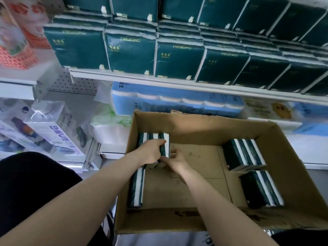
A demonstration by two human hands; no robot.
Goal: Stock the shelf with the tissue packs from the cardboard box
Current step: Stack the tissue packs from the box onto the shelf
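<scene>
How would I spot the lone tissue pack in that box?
Look in the open cardboard box below the shelves. Along its left wall, nearer the person than the left hand, stands one dark green pack. The other packs sit in groups; this one is alone and untouched.

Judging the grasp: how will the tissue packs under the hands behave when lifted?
The tissue packs are likely light and squashy, being wrapped tissue. The left hand grips several separate ones from above; they may slip apart, so the right hand at their side probably steadies them.
</scene>
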